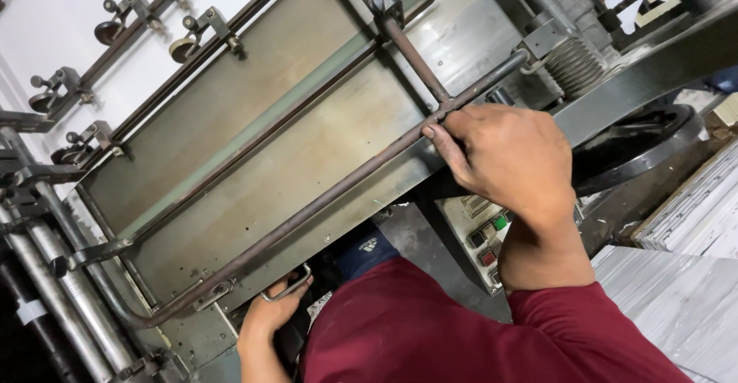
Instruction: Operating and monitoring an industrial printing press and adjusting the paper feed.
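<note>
Right hand closed around the rusty metal bar that runs diagonally across the tilted steel machine plate, left hand gripping a small wire handle at the plate's lower edge, control panel with buttons just under the right wrist.

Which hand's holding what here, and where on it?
Right hand grips the rusty metal bar near its upper end. Left hand reaches under the machine's plate at a small wire handle; grip unclear.
</note>
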